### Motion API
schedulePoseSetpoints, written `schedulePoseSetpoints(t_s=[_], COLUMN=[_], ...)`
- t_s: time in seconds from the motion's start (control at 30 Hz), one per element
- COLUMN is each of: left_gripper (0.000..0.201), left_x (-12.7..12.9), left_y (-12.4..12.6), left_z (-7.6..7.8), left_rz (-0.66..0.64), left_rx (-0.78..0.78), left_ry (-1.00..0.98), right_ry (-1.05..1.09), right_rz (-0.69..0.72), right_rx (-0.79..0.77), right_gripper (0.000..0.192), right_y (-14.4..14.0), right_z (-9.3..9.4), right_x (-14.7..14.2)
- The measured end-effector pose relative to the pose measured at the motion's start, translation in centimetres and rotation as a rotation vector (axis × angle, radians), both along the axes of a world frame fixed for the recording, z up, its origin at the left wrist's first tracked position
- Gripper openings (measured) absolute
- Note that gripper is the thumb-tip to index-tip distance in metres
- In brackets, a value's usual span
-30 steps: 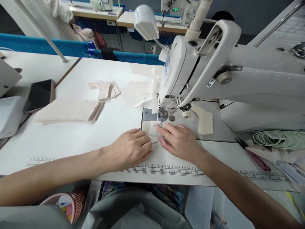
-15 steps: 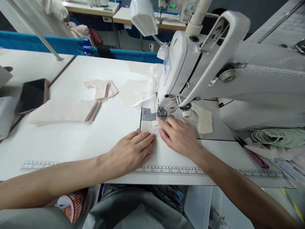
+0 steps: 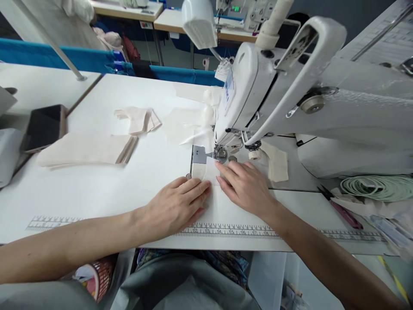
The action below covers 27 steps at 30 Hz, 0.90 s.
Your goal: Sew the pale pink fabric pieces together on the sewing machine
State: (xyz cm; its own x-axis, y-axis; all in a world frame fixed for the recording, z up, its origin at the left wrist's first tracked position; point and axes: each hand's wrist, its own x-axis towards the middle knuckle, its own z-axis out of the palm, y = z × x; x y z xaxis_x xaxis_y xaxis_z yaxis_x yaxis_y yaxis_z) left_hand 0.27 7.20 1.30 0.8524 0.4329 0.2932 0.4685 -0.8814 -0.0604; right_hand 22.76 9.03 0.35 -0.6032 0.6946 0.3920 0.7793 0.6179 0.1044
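Two hands, one small fabric piece (image 3: 206, 170), one sewing machine (image 3: 274, 94). Left hand (image 3: 176, 206) and right hand (image 3: 247, 187) lie flat, fingers extended, pressing the pale cream piece at the presser foot (image 3: 221, 153).

A white worktable (image 3: 97, 189) with a printed ruler strip (image 3: 226, 231) along its near edge fills the foreground. Beyond it runs a blue partition (image 3: 64, 58), then 2 more wooden-edged tables (image 3: 129, 10) carrying machines (one shows a green digital display (image 3: 236, 8)). A white lamp head (image 3: 198, 23) hangs overhead.
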Motion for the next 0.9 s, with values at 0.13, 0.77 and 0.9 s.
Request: schedulePoseSetpoints(t_s=[0.13,0.77,0.9], left_gripper=[0.028,0.018,0.025], left_x=[-0.1,-9.9,-15.4], left_y=[0.0,-1.9,1.1], left_z=[0.3,2.7,3.3], left_rz=[-0.008,0.430,0.770], left_rx=[-0.008,-0.156,-0.241], left_ry=[0.006,-0.187,-0.324], right_ry=[0.036,0.093,0.138], right_rz=[0.044,0.150,0.219], right_rx=[-0.034,0.107,0.127], right_gripper=[0.030,0.026,0.027], right_y=[-0.5,-0.4,0.1], right_z=[0.0,0.0,-0.2], right_x=[0.3,0.9,1.2])
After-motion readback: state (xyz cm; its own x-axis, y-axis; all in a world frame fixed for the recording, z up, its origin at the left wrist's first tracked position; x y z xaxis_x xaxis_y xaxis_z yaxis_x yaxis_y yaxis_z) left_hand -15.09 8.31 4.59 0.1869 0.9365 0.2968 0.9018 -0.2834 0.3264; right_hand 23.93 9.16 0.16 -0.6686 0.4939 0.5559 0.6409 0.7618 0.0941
